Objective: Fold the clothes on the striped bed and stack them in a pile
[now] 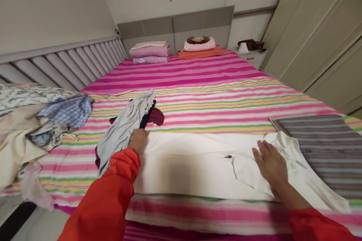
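- Two hands are counted: the left hand [138,140] and the right hand [270,162].
- One white garment [192,165] is counted.
- One grey striped cloth [325,147] is counted.
- One bear pillow [199,44] is counted.
- One nightstand [254,58] is counted.

No text, label, brand or number can be read — none on the white garment [198,165]; none on the striped bedsheet [215,94]; none elsewhere.

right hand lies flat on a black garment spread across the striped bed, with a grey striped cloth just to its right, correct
Not quite: the garment is white, not black. The head view shows the right hand lying flat on it on the striped bed, with the grey striped cloth just to its right.
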`<state>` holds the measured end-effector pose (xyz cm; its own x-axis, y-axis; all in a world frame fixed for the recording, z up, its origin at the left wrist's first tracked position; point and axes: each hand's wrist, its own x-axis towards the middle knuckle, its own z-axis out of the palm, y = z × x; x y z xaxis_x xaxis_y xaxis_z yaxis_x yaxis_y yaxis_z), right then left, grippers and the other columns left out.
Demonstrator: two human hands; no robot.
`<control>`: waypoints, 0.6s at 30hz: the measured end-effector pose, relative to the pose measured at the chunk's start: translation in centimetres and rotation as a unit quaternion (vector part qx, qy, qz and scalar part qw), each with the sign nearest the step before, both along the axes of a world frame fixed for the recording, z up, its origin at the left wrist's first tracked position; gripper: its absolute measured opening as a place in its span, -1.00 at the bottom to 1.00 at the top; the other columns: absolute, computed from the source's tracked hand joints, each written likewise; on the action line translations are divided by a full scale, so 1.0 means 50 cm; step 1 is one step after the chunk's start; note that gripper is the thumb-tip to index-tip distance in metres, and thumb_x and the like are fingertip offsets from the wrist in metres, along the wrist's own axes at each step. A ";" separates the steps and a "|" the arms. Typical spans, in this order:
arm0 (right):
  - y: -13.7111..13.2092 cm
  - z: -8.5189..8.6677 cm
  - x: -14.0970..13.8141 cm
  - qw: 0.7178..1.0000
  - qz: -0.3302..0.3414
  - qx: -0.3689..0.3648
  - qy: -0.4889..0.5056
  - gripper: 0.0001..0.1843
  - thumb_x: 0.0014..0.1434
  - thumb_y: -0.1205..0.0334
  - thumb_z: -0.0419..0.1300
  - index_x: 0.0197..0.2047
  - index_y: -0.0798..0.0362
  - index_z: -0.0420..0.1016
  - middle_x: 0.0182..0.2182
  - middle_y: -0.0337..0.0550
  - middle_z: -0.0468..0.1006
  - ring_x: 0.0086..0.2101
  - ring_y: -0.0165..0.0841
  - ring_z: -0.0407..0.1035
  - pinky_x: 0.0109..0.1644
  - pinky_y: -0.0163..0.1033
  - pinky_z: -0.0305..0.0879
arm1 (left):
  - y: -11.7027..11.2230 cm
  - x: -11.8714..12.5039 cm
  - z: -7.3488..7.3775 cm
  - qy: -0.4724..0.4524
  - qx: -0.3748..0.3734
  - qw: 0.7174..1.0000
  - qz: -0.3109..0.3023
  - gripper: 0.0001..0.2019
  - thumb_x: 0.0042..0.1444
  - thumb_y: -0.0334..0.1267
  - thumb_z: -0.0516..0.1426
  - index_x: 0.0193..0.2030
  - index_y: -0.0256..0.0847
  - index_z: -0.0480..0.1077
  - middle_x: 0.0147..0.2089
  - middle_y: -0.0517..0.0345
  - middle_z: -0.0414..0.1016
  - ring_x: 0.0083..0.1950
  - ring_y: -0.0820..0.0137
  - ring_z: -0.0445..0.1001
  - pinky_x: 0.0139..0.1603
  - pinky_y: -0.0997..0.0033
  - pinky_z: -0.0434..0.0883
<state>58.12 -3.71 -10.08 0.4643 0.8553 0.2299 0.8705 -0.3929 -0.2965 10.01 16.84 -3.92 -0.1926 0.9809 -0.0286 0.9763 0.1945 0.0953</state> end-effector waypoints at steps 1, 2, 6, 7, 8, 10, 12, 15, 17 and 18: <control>0.000 0.000 -0.001 1.000 -0.002 0.001 0.000 -0.27 0.25 -0.09 -0.27 0.24 0.19 0.32 0.27 0.15 0.29 0.28 0.00 0.12 0.28 0.15 0.12 | -0.002 -0.001 0.000 0.004 -0.001 1.000 -0.008 -0.68 0.20 -0.13 0.03 -0.26 -0.32 0.52 -0.16 -0.31 0.58 -0.12 0.05 0.57 -0.19 0.21 0.42; -0.001 0.000 -0.001 1.000 -0.001 0.004 0.001 -0.29 0.25 -0.09 -0.25 0.24 0.16 0.32 0.27 0.14 0.30 0.28 -0.01 0.12 0.28 0.14 0.12 | -0.006 -0.002 0.002 0.010 -0.002 1.000 -0.012 -0.68 0.23 -0.16 -0.01 -0.23 -0.30 0.51 -0.14 -0.28 0.59 -0.10 0.09 0.57 -0.17 0.23 0.42; -0.002 0.000 0.000 1.000 0.011 0.009 0.007 -0.33 0.27 -0.07 -0.22 0.24 0.13 0.33 0.25 0.16 0.32 0.27 0.02 0.13 0.27 0.16 0.13 | -0.023 -0.008 0.016 0.042 0.012 0.999 -0.007 -0.58 0.31 -0.19 -0.16 -0.07 -0.33 0.46 -0.12 -0.33 0.57 -0.10 0.07 0.56 -0.15 0.18 0.43; -0.002 0.000 0.001 1.000 0.012 0.007 0.006 -0.31 0.27 -0.07 -0.23 0.24 0.16 0.33 0.25 0.19 0.31 0.27 0.03 0.13 0.27 0.16 0.13 | -0.026 -0.010 0.020 0.049 0.014 0.999 -0.010 -0.57 0.31 -0.19 -0.18 -0.05 -0.33 0.45 -0.14 -0.34 0.57 -0.11 0.06 0.57 -0.16 0.16 0.43; -0.002 0.000 0.001 1.000 0.013 0.005 0.003 -0.30 0.27 -0.07 -0.24 0.24 0.19 0.32 0.26 0.20 0.30 0.27 0.03 0.13 0.27 0.16 0.12 | -0.028 -0.012 0.023 0.053 0.015 0.998 -0.016 -0.58 0.32 -0.19 -0.18 -0.04 -0.33 0.44 -0.15 -0.33 0.57 -0.11 0.06 0.57 -0.15 0.16 0.42; -0.002 -0.001 0.001 1.000 0.011 0.003 -0.003 -0.30 0.28 -0.08 -0.26 0.24 0.19 0.32 0.26 0.18 0.29 0.27 0.00 0.12 0.28 0.13 0.12 | -0.028 -0.017 0.028 0.059 0.010 0.998 -0.036 -0.63 0.30 -0.18 -0.13 -0.05 -0.30 0.44 -0.19 -0.27 0.58 -0.12 0.08 0.57 -0.13 0.16 0.43; -0.002 -0.002 0.000 1.000 0.008 0.001 -0.004 -0.31 0.28 -0.07 -0.26 0.24 0.15 0.31 0.27 0.13 0.30 0.28 -0.03 0.12 0.28 0.11 0.12 | -0.026 -0.018 0.030 0.061 0.006 0.997 -0.051 -0.67 0.28 -0.19 -0.08 -0.08 -0.29 0.45 -0.24 -0.22 0.59 -0.13 0.07 0.57 -0.11 0.14 0.43; -0.001 -0.004 -0.002 1.000 0.003 -0.004 -0.001 -0.33 0.29 -0.06 -0.24 0.26 0.13 0.30 0.28 0.10 0.29 0.29 -0.06 0.10 0.30 0.08 0.10 | -0.022 0.010 0.030 0.068 0.033 0.996 -0.050 -0.64 0.28 -0.26 -0.11 0.01 -0.39 0.40 -0.12 -0.34 0.55 -0.02 -0.01 0.53 -0.01 0.00 0.41; 0.001 -0.004 -0.004 1.000 -0.002 -0.006 -0.004 -0.35 0.29 -0.04 -0.22 0.27 0.14 0.29 0.29 0.10 0.28 0.29 -0.06 0.09 0.31 0.07 0.09 | -0.029 0.071 0.026 0.048 0.075 0.993 -0.073 -0.58 0.28 -0.29 -0.14 0.16 -0.42 0.31 0.11 -0.38 0.45 0.16 0.03 0.43 0.15 -0.01 0.34; 0.001 -0.005 -0.004 1.000 -0.004 -0.006 -0.008 -0.35 0.30 -0.04 -0.21 0.27 0.14 0.29 0.29 0.10 0.28 0.29 -0.06 0.10 0.31 0.07 0.09 | -0.040 0.119 0.023 0.016 0.094 0.990 -0.105 -0.55 0.28 -0.29 -0.15 0.22 -0.40 0.26 0.21 -0.33 0.38 0.24 0.08 0.36 0.24 0.04 0.29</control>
<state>57.93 -3.66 -10.32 0.4673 0.8545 0.2267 0.8720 -0.4032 -0.2776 15.95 14.84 -2.79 0.0184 0.9868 0.1609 0.9964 -0.0315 0.0792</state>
